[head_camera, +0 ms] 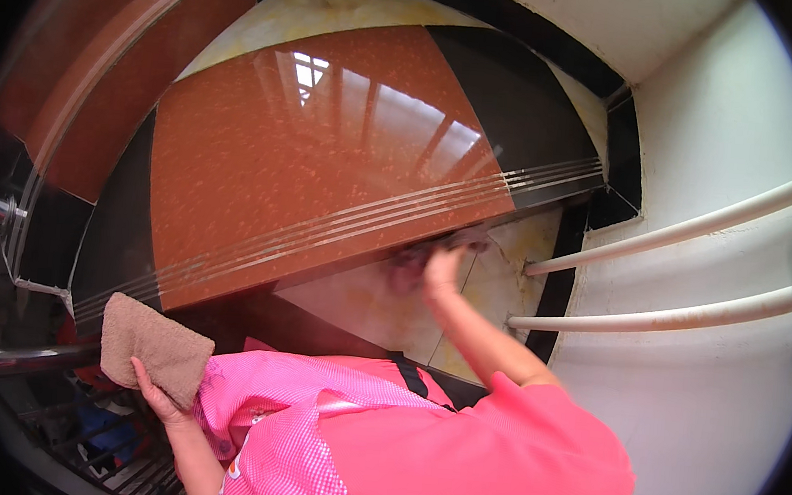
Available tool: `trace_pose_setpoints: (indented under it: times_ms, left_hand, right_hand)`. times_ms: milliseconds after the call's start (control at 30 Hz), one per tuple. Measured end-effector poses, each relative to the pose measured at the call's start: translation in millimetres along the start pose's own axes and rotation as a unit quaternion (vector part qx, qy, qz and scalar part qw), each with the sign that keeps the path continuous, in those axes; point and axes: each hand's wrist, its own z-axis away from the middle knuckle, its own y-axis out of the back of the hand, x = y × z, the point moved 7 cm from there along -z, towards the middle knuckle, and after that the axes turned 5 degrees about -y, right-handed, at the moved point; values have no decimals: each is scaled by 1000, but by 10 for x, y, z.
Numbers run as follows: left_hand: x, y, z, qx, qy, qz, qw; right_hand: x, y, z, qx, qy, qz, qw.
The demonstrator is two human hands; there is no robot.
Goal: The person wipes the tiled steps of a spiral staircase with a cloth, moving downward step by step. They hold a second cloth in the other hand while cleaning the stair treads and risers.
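My left hand (155, 396) holds a folded brown towelling cloth (154, 350) at the lower left, beside the pink checked apron. At the end of my outstretched right arm, my right hand (443, 269) is on a blurred dark, reddish cloth (408, 266). That cloth lies just below the front edge of a glossy red-brown stone step (320, 151), against the pale marbled tiles (364, 301). My right fingers are partly hidden by blur and by the cloth. Light strips run along the step's edge.
Two white pipes (676, 235) run from the tiles along the white wall (692, 382) at right. More red-brown steps (154, 40) rise at the upper left. A metal handrail (31, 357) and dark bars (115, 449) stand at the lower left.
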Motion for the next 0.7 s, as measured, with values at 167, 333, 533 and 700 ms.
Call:
trace_pose_setpoints:
  times_ms: [167, 333, 533, 700]
  left_hand:
    - [8, -58, -14, -27, -12, 10, 1000]
    - [-24, -44, 34, -38, -2, 44, 998]
    - [12, 181, -59, -1, -50, 26, 998]
    - [57, -18, 44, -6, -86, 51, 995]
  right_hand:
    - [-89, -877, 1313, -103, -259, -21, 960]
    - [-607, -1233, 1916, -309, -373, -27, 875]
    - [-1658, -1578, 1679, -472, -232, -84, 847]
    - [-1746, -1727, 1317, -477, -302, -171, 807]
